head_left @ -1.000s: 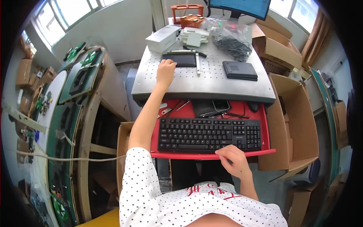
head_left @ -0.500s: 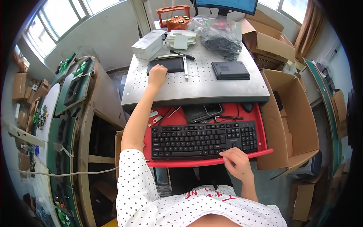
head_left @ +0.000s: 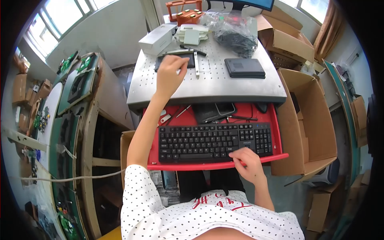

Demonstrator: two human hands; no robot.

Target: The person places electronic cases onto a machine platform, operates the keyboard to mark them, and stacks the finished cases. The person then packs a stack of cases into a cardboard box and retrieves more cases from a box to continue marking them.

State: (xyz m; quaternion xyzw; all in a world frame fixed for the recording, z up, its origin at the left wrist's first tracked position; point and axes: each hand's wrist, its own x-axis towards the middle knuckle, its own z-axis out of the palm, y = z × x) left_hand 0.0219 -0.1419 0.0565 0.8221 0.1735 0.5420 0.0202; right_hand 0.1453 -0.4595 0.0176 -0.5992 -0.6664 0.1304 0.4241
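My left hand is raised over the front left of the perforated metal table, its fingers closed. A tiny pale spot shows at the fingertips, too small to name. Behind that hand lies a flat black device, partly covered by it, against a metal L-shaped bracket. My right hand rests at the front edge of a black keyboard, fingertips on its lower keys, thumb and forefinger apart. The keyboard lies in an open red drawer.
A white box, a black pen, a bagged black bundle and stacked black devices occupy the table. An open cardboard box stands right of the drawer. Racks with green boards line the left.
My left hand has come off the black device, lifting and turning slightly to the right. My right hand stays by the keyboard, and the view has tilted a little.
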